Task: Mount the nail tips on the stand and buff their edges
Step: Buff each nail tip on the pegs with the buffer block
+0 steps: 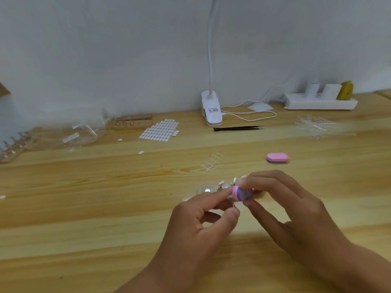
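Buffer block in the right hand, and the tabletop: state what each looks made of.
Buffer block: apparently foam, matte; pink and purple layers show. Tabletop: wood, likely pine, low sheen; grain streaks and plank seams visible.

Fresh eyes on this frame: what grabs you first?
The two hands meeting at centre front: the right hand grips a pink-and-purple buffer block right at a small clear piece pinched by the left hand. Next comes a second pink buffer block lying right of centre on the wooden table, then the white clip lamp at the back by the wall.
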Demonstrator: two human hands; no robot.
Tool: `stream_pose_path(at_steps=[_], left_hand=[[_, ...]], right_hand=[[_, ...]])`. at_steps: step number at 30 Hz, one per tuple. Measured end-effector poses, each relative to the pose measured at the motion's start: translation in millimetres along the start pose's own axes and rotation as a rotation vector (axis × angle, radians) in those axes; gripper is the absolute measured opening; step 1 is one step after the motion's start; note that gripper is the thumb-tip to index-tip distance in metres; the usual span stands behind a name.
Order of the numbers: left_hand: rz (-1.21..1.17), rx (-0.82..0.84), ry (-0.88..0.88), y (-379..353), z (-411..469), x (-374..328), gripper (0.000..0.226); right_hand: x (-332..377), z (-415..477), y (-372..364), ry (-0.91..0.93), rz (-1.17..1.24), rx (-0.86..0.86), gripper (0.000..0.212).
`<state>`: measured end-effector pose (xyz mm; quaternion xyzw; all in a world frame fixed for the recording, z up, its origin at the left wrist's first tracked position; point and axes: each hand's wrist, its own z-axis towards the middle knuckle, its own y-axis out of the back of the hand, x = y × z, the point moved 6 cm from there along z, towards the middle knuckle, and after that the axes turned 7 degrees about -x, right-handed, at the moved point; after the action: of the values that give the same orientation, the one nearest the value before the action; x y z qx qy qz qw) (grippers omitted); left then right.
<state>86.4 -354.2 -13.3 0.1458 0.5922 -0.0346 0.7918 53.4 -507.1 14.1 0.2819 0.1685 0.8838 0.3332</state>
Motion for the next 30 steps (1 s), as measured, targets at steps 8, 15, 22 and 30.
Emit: stream_pose_path(at_steps=[8, 15, 22, 30], left_hand=[[0.103, -0.045, -0.118, 1, 1, -8, 0.030], [0.207, -0.092, -0.222, 7, -1, -19, 0.032], [0.265, -0.071, -0.251, 5, -2, -22, 0.036], [0.289, -0.058, -0.298, 4, -3, -28, 0.023]], right_hand=[[10, -3, 1, 0.062, 0.017, -0.019, 0.019], [-7, -2, 5, 0.033, -0.011, 0.016, 0.016], [1, -5, 1, 0.128, 0.004, 0.045, 0.019], [8, -7, 1, 0.177, 0.024, 0.027, 0.019]])
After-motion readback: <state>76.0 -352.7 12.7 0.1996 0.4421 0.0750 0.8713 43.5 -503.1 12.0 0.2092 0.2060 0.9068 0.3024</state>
